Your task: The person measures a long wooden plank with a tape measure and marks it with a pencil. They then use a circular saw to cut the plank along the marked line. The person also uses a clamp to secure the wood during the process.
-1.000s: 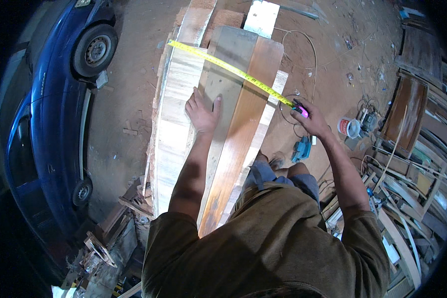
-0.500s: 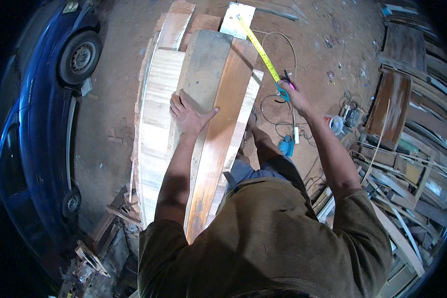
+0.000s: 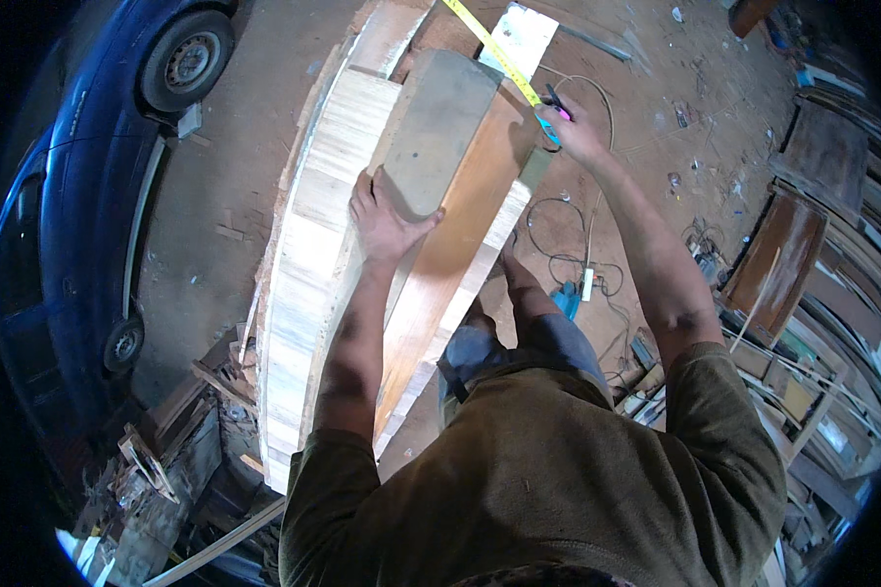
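My left hand [image 3: 387,227] lies with fingers spread on a grey-faced board [image 3: 433,122], its thumb reaching onto an orange-brown board [image 3: 465,220] alongside. Beyond it, at the far right end of these boards, my right hand [image 3: 581,135] grips a tape measure [image 3: 548,127] with a teal case. The yellow tape blade [image 3: 494,51] is pulled out and runs up and left across a white panel [image 3: 529,37] to the picture's top. A dark pen-like stick with a pink part [image 3: 558,104] also juts from my right hand. Pale jointed planks [image 3: 308,220] lie beneath.
A blue car [image 3: 93,205] stands at the left. Scrap wood [image 3: 157,470] is heaped at lower left, and more boards [image 3: 778,259] are piled along the right. A cable [image 3: 607,166], a white power strip [image 3: 587,284] and a teal tool [image 3: 565,300] lie on the ground near my legs.
My right hand has moved up to the boards' far end with the tape measure, and the blade now reaches farther up and left. My left hand stays on the boards; the whole view has shifted.
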